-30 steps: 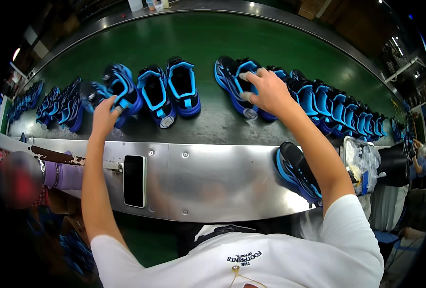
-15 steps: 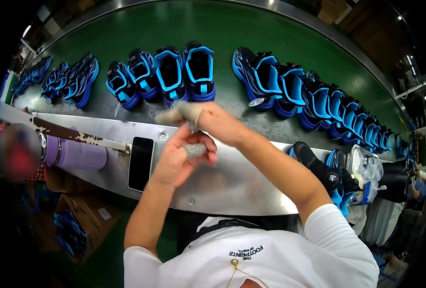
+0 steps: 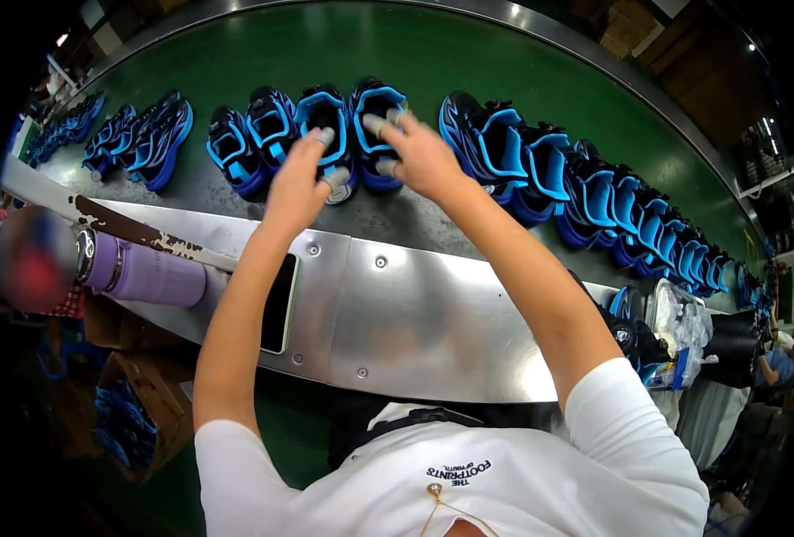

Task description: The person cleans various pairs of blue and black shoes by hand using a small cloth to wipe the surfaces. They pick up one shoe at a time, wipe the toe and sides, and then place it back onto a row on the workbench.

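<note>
A: What lies nearest?

B: A white T-shirt (image 3: pixel 522 456) at the lower edge; above it, the steel ledge (image 3: pixel 433 331) of the bench (image 3: pixel 415 45), with a smartphone (image 3: pixel 280 313) partly hidden by the left forearm (image 3: pixel 236 331) and a lilac tumbler (image 3: pixel 157 279) farther left

A: And at mid-depth?

B: Left hand (image 3: pixel 300 186), fingers parted, at the collar and heel of a black-and-blue sneaker (image 3: pixel 322 112); right hand (image 3: pixel 425 159), fingers spread over the opening of the adjacent sneaker (image 3: pixel 374 100), just to the right; both shoes stand upright on the bench, toes pointing away; owing to blur, one cannot tell whether either hand pinches a rim

A: Which step does this represent?

B: By judgement, taking hold of these two at their collars; the next move would call for an even grip on both, clear of the neighbouring sneaker (image 3: pixel 271 123) on the left

A: What completes the view?

B: A close-set row of similar sneakers (image 3: pixel 549 166) to the right, apart from the handled two; beyond all, the bench's green surface
</note>
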Demonstrator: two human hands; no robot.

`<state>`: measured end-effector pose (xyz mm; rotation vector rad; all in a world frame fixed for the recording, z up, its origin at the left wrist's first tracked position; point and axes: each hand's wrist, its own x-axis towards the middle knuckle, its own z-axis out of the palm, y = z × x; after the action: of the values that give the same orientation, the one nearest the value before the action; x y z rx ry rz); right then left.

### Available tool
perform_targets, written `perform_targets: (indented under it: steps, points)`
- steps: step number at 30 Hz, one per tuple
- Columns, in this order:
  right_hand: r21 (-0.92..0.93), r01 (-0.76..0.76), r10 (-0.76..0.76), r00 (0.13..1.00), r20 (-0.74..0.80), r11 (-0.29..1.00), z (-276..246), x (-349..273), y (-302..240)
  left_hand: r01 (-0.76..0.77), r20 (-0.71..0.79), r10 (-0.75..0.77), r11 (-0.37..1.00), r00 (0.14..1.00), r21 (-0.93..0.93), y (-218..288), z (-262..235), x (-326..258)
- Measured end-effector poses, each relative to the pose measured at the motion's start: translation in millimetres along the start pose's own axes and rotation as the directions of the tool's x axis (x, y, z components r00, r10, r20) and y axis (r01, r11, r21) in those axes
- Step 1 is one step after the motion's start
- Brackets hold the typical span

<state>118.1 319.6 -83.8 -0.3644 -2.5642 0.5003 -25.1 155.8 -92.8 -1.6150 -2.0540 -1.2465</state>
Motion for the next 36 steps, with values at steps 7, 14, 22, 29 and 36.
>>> perform_targets:
  steps: [7, 14, 22, 29, 36]
  points:
    - [0.487, -0.289, 0.084, 0.913, 0.4, 0.824, -80.4, -82.9, -25.7, 0.325, 0.546, -0.194, 0.933, 0.815, -0.154, 81.5, -37.2, -19.1]
    - [0.407, -0.312, 0.051, 0.841, 0.538, 0.858, -144.5, -247.3, -102.9, 0.277, 0.712, -0.003, 0.923, 0.702, -0.269, 198.3, -75.4, -165.8]
    - [0.064, -0.165, 0.162, 0.986, 0.049, 0.984, -186.7, -231.6, -113.1, 0.368, 0.358, -0.33, 0.929, 0.873, -0.041, 206.3, -96.7, -128.5]
    - [0.094, -0.133, 0.121, 0.984, 0.128, 0.987, -124.7, -219.6, -69.4, 0.054, 0.367, -0.006, 0.991, 0.93, -0.12, 193.9, -28.8, -111.4]
    - [0.095, -0.391, 0.359, 0.9, 0.245, 0.915, -144.9, -215.6, -96.5, 0.176, 0.465, -0.142, 0.984, 0.874, -0.03, 212.0, -29.4, -116.2]
